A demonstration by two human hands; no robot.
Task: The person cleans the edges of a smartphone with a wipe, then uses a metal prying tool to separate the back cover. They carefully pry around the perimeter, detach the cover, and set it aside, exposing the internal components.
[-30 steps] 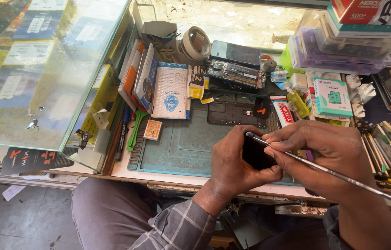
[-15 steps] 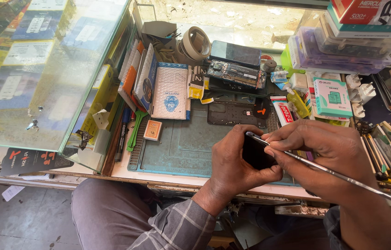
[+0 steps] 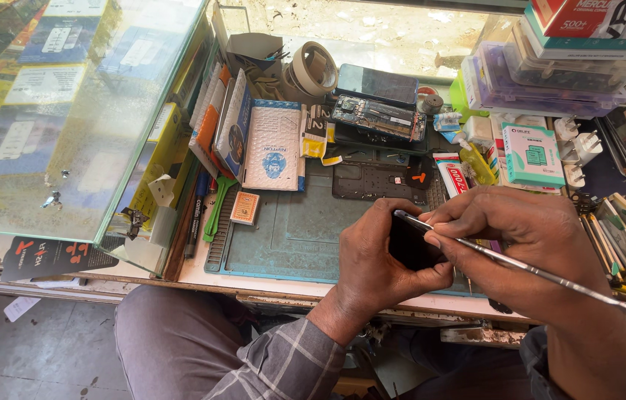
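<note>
Head view: the left hand point(image 3: 372, 259) gripped a small black rectangular phone point(image 3: 411, 243) above the table's point(image 3: 194, 272) near edge. The right hand point(image 3: 520, 233) pinched a long thin metal tool point(image 3: 550, 275), its tip touching the phone's top edge. A grey-green work mat point(image 3: 291, 230) lay beneath.

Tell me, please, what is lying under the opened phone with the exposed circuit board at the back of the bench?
The opened phone rests on a dark phone-sized slab whose upper part shows behind it. The rest of the slab, and anything beneath the pair, is covered.
</note>
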